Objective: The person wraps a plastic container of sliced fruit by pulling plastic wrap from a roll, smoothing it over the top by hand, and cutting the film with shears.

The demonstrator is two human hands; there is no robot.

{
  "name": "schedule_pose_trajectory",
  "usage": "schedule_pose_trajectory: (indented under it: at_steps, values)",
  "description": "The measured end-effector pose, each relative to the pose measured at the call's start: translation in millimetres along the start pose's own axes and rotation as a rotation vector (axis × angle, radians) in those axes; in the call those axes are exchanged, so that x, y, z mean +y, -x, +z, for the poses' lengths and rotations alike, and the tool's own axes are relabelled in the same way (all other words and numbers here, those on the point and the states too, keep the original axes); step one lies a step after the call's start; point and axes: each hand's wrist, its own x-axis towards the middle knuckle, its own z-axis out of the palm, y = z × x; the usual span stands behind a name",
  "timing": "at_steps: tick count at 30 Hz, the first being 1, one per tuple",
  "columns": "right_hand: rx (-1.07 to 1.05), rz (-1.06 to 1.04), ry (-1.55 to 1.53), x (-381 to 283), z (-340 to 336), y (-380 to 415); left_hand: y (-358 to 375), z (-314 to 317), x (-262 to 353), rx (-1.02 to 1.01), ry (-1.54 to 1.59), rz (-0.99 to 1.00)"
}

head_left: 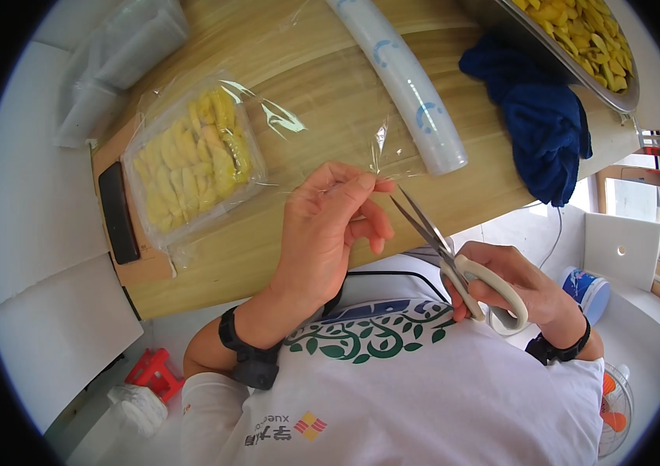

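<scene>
My left hand point(328, 221) pinches the edge of clear plastic wrap point(322, 132) between thumb and forefinger. The wrap stretches over the wooden table from a roll of plastic wrap point(411, 85) with blue marks. It also lies over a clear tray of yellow sliced fruit point(194, 159) to the left. In my right hand point(516, 283) is a pair of scissors point(429, 229) with pale handles, my fingers in and around the loops. Their blades are slightly apart, tips close beside the left fingertips and the film's edge.
A dark phone point(118, 211) lies on cardboard point(155, 264) at the table's left edge. Stacked clear trays point(132, 46) stand at the back left. At the back right are a blue cloth point(536, 116) and a metal pan point(555, 58) of yellow pieces.
</scene>
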Motion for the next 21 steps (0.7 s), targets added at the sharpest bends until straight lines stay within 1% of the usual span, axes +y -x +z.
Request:
schedule_pose_trajectory:
  at_steps: [1, 11, 13, 16, 21]
  values:
    - [-0.016, 0.029, 0.005, 1.2, -1.5, 0.5, -0.1, -0.9, -0.8, 0.000, -0.001, 0.002]
    - [-0.016, 0.000, 0.021, 5.9, -5.8, 6.6, 1.3, 6.4, 1.7, 0.024, 0.026, -0.023]
    - [-0.033, -0.119, -0.025, 13.7, -8.8, 3.5, -0.4, 9.7, 1.8, 0.038, 0.015, -0.026]
    - [0.022, -0.125, -0.024, 8.9, -1.8, 3.0, -5.4, 8.4, -2.1, 0.040, -0.017, -0.014]
    - [0.031, -0.142, -0.086, 9.0, 7.6, -2.6, -9.0, 7.9, -6.7, 0.008, -0.053, 0.003]
